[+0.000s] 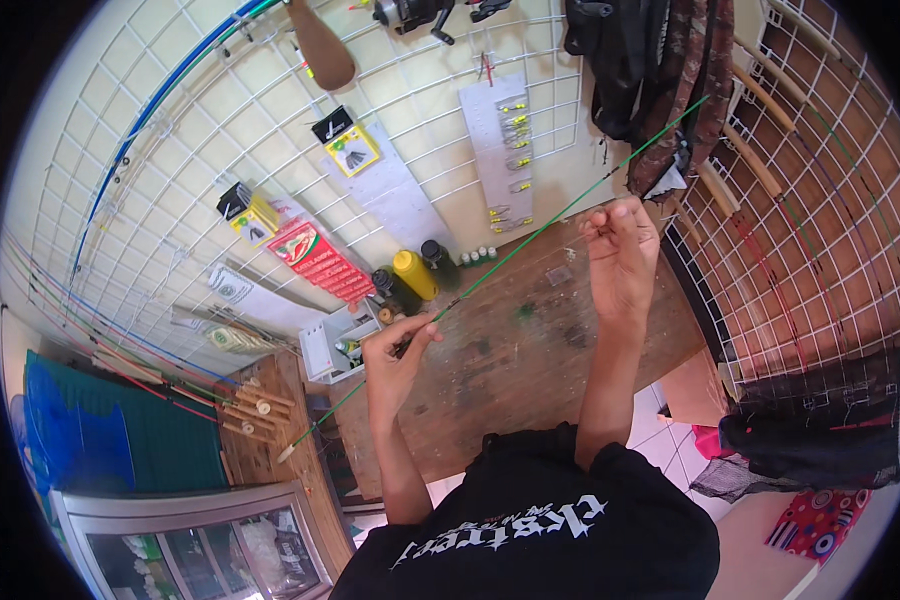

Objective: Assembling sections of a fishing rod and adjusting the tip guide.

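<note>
A thin green fishing rod slants across the view, from a pale butt end at lower left up to its tip at upper right. Dark wrappings and small guides show along it. My left hand is closed around the rod, thumb and fingers pinching it over the wooden table. Raised to the right, just below the rod's upper part, is my right hand, apart from the rod. Its fingertips are curled together in a pinch; anything between them is too fine to make out.
A white box stands at the table's left, near a yellow bottle and dark bottles. Packets and lure cards hang on the white wire grid. More rods lean on the right grid. A glass-topped case sits lower left.
</note>
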`<act>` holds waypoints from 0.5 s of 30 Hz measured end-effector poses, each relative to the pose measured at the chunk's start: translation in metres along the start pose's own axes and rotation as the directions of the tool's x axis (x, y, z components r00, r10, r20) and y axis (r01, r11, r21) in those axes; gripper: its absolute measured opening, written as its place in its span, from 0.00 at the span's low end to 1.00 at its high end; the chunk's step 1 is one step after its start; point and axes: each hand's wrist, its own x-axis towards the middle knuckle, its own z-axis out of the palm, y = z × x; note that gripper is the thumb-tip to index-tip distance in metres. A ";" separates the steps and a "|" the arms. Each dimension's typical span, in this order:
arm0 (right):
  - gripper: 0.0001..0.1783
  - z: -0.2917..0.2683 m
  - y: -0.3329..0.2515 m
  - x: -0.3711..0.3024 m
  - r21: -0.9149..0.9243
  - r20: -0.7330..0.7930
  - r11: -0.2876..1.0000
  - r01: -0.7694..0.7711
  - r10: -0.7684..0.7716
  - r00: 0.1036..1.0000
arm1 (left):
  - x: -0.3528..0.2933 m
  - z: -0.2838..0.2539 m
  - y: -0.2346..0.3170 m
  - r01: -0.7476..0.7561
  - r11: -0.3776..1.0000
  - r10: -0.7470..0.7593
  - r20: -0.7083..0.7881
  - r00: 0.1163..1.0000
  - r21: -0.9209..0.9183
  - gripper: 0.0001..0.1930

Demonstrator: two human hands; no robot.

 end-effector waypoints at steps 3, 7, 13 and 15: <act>0.05 0.002 0.002 0.003 -0.118 -0.076 0.991 0.058 -0.067 0.995 | 0.000 0.003 0.003 0.005 1.000 -0.005 -0.011 1.000 0.010 0.08; 0.09 0.004 0.003 -0.001 -0.329 -0.192 0.941 0.081 -0.151 0.970 | -0.003 0.005 -0.001 -0.021 0.997 0.023 -0.040 0.999 0.072 0.08; 0.12 0.009 -0.007 -0.011 -0.462 -0.236 0.883 0.079 -0.208 0.949 | -0.016 0.010 0.004 -0.161 0.961 0.188 -0.107 0.976 0.223 0.08; 0.12 0.006 -0.012 -0.016 -0.450 -0.251 0.889 0.087 -0.219 0.943 | -0.020 0.016 0.007 -0.189 0.929 0.244 -0.142 0.959 0.317 0.09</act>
